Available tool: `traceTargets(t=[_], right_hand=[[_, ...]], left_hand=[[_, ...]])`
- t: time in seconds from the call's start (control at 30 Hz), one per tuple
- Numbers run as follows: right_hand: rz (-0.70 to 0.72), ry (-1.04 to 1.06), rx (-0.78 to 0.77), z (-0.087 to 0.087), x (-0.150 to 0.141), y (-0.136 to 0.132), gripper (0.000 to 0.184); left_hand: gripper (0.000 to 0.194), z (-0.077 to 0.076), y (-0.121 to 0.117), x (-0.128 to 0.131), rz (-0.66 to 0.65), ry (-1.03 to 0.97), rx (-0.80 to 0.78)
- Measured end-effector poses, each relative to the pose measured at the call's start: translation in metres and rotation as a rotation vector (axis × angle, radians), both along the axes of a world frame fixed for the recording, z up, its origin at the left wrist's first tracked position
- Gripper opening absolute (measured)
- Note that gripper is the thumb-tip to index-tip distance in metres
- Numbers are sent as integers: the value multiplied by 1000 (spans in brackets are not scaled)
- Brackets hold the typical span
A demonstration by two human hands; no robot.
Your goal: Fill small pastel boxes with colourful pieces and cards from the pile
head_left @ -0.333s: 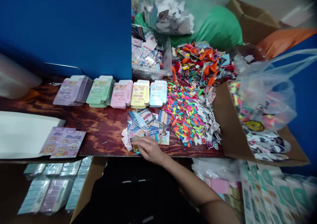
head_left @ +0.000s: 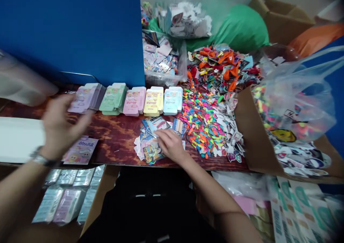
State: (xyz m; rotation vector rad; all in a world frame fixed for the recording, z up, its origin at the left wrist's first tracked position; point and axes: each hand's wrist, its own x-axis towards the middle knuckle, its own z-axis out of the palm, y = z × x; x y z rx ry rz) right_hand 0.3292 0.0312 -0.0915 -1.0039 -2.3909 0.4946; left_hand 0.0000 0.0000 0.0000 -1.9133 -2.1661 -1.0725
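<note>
My left hand (head_left: 61, 123), smeared by motion, is raised over the left side of the table with thumb and fingers apart and nothing in it. It is in front of the purple folded boxes (head_left: 85, 99) and above the purple printed packets (head_left: 82, 151). My right hand (head_left: 171, 146) lies on a loose heap of printed cards (head_left: 154, 144), its bent fingers closed at the edge of a light-blue card (head_left: 156, 125). A yellow and black card (head_left: 152, 153) lies at the heap's near edge. Part of the heap is hidden under the right hand.
Green (head_left: 114, 99), pink (head_left: 134, 100), yellow (head_left: 153, 100) and blue (head_left: 172, 100) flat box stacks line the back. Right of the cards lie colourful small pieces (head_left: 202, 124) and white stickers (head_left: 228, 128). A cardboard box (head_left: 249, 132) stands at the right, a blue panel (head_left: 70, 31) behind.
My left hand has come into view at the left. My right hand has moved up and right over the cards, uncovering the yellow and black card. The whole view has shifted slightly.
</note>
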Motion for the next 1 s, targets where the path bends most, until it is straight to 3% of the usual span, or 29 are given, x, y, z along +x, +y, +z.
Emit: traceTargets(t=[0.1, 0.17, 0.23, 0.33, 0.5, 0.63, 0.77, 0.87, 1.0], right_hand=[[-161, -233, -4, 1, -5, 26, 40], [-205, -376, -37, -3, -11, 36, 48], [-218, -468, -69, -7, -16, 41, 53], [-199, -508, -62, -12, -20, 42, 50], [-73, -449, -32, -16, -13, 41, 40], [41, -350, -20, -24, 0, 38, 35], [139, -293, 14, -29, 11, 31, 38], [134, -298, 25, -28, 14, 25, 45], [82, -320, 37, -23, 15, 20, 47]], left_hand=[[57, -39, -24, 74, -551, 140, -102], [59, -68, -40, 118, -730, 255, -158], [58, -92, -50, 147, -807, 361, -220], [56, -114, -52, 159, -812, 420, -267], [52, -129, -48, 149, -815, 436, -239], [53, -134, -52, 146, -812, 380, -160], [75, -133, -52, 144, -757, 269, -172], [88, -133, -49, 143, -720, 223, -240], [89, -136, -47, 142, -719, 224, -287]])
